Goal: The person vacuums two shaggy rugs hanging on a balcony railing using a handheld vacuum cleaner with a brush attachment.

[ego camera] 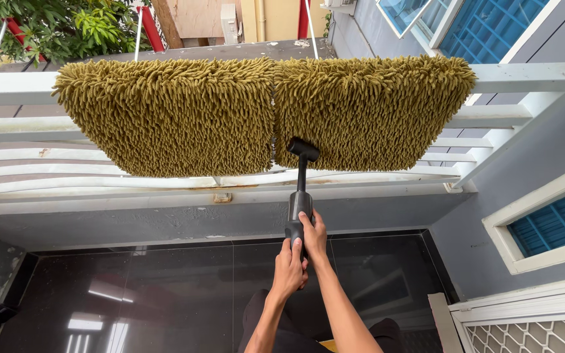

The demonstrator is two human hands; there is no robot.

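Both hands are wrapped tight around the black handle (299,216), low in the middle of the frame. Our left hand (288,269) sits lower, fingers curled shut around the grip, and our right hand (313,236) clamps on just above it, touching the left. The forearms run down to the bottom edge, over dark trousers.

From the hands the handle rises straight up to a short black crosswise head (303,149), which meets the lower edge of the shaggy olive-green rug (263,114), right where a seam splits it into two halves (whether the head presses in or only touches, we cannot tell). The rug hangs draped over the white railing (531,77) across the upper half of the frame, its thick pile facing us.

Below the railing lies the glossy black tiled floor (165,294). A grey wall with blue-louvred windows (557,222) fills the right side, green foliage (53,26) the upper left.
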